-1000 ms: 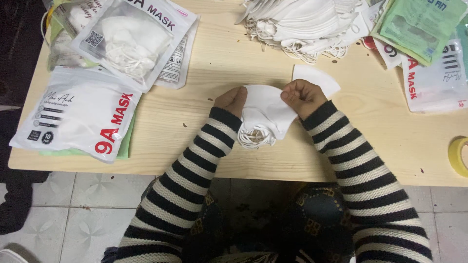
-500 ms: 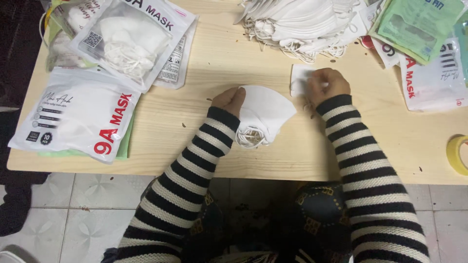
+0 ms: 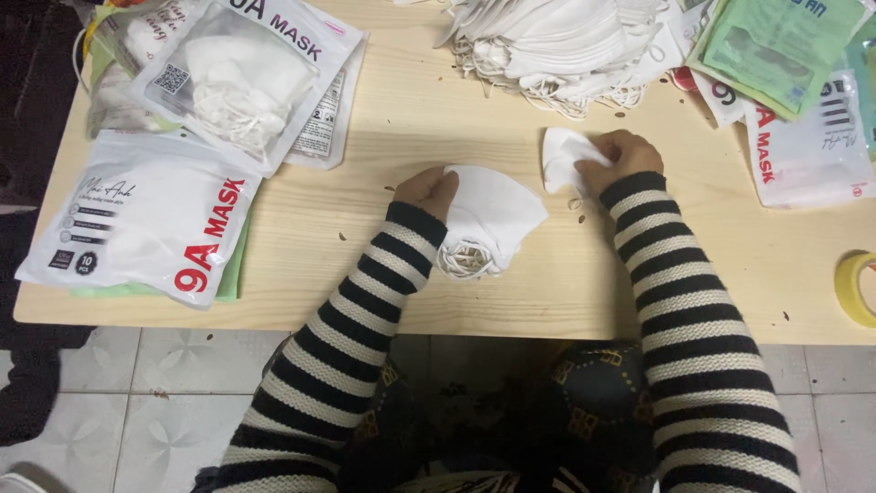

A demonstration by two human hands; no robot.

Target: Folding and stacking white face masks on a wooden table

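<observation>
Head view, looking straight down: the person sits at a pale wooden counter [image 3: 383,173], both arms in black-and-white striped sleeves. The left hand [image 3: 429,190] is clenched on the near edge of a small stack of folded white masks [image 3: 488,224], pinning it flat to the counter; the ear loops bunch out at the stack's lower end, toward the counter's front edge. The right hand [image 3: 613,157] is off to the side, fingers closed on a single white mask [image 3: 564,157] that lies just beside the stack, apart from it. The step in hand looks like gathering: one more mask being picked up to go with the held stack. The next move would call for lifting that single mask clear without dragging its loops and laying it square on the stack while the left hand holds the pile aligned. Surface: a large loose heap of white masks [image 3: 566,41] lies at the far edge, loops tangled along its near side. Filled clear-and-white mask pouches [image 3: 146,219] sit to the left, two more overlapping behind them. Green and white flat pouches [image 3: 785,55] are piled at the right, and a roll of yellowish tape [image 3: 858,288] is cut off by the frame's right edge. Small dark specks dot the wood. Room: pale patterned floor tiles [image 3: 119,402] below the counter's front edge.
</observation>
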